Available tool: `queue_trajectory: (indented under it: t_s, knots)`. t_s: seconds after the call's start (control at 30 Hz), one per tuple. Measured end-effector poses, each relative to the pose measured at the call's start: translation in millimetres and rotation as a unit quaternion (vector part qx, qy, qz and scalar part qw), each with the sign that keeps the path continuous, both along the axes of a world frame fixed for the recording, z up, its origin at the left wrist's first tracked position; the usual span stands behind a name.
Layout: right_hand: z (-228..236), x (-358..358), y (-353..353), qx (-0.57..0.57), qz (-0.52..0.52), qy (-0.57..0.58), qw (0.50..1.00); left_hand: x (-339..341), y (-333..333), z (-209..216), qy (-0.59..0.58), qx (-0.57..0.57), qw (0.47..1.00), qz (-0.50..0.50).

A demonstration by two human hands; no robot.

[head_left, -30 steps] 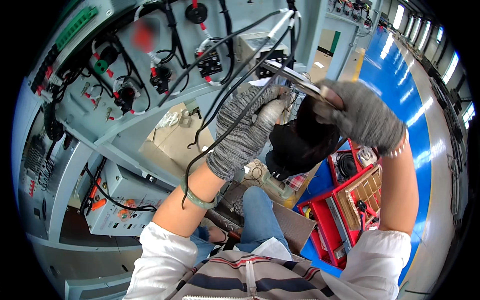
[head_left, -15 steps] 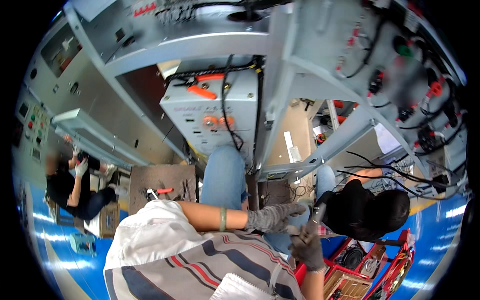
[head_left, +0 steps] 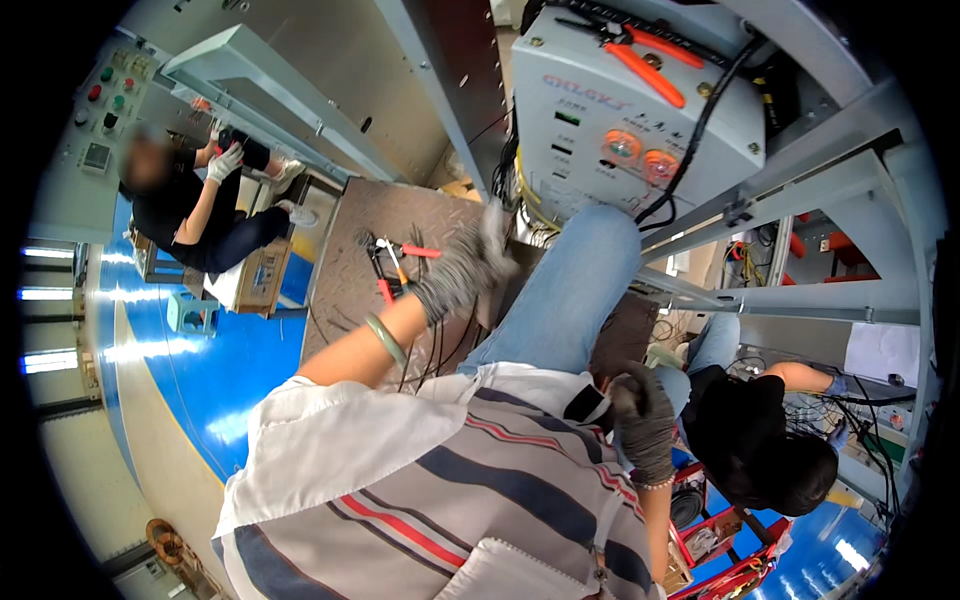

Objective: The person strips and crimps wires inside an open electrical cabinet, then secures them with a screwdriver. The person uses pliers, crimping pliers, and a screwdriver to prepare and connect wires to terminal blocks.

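My left hand (head_left: 462, 272), in a grey knit glove, hovers over the right side of a brown checkered metal plate (head_left: 350, 225). Motion smears its fingers. Close by on the plate lie several hand tools (head_left: 390, 262) with red and orange handles, with thin dark wires beside them. My right hand (head_left: 645, 425), also gloved, is curled against my lap near the shirt's hem. A small black piece (head_left: 585, 404) shows just left of its fingers; what the fingers grip is hidden. Orange-handled pliers (head_left: 645, 62) rest on top of a grey equipment box (head_left: 590, 175) past my knee.
Metal frame posts (head_left: 440, 90) rise in front. At the left a seated person (head_left: 200, 200) in white gloves holds a dark object. Close on my right another person (head_left: 750, 430) in black works at wires (head_left: 870, 440). Red tool trays (head_left: 715, 535) stand at lower right.
The view has swung left. My left hand has moved away from my right hand to over the tools on the plate. My right hand has drawn in to my lap; the greyish tool it held no longer shows.
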State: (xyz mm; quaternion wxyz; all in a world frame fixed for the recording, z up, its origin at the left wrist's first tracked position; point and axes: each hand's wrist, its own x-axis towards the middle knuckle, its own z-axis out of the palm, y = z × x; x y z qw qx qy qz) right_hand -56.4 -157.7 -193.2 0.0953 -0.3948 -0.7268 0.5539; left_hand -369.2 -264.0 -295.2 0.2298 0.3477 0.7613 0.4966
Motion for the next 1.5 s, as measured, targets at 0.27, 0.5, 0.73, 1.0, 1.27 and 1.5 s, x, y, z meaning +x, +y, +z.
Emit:
queue_trajectory:
  t_s: [0.27, 0.5, 0.73, 1.0, 1.27, 1.5]
  knots:
    - [-29.8, 53.3, -6.6, -0.049, -0.07, -0.069, 0.994, -91.5, -147.9, -23.2, 0.007, -0.314, 0.907, 0.282]
    - [-43.6, 74.0, -18.7, -0.004, -0.088, -0.065, 0.994, -77.3, -203.7, -73.0, -0.112, -0.419, 0.815, 0.385]
    - [-38.8, 92.8, -17.4, 0.094, -0.142, -0.057, 0.984, -106.7, -211.2, -111.6, -0.031, -0.434, 0.879, 0.193]
    - [-44.2, 120.6, -31.1, 0.13, -0.323, -0.034, 0.937, -70.1, -41.4, -7.8, 0.575, -0.126, 0.803, 0.091]
    - [-72.9, 160.8, -49.4, 0.168, -0.492, -0.036, 0.854, 112.3, 122.3, 72.9, 0.208, 0.115, 0.935, -0.262]
    - [-103.4, 201.5, -30.8, 0.153, -0.609, -0.02, 0.778, 260.5, 173.0, 94.8, 0.179, 0.09, 0.816, -0.542]
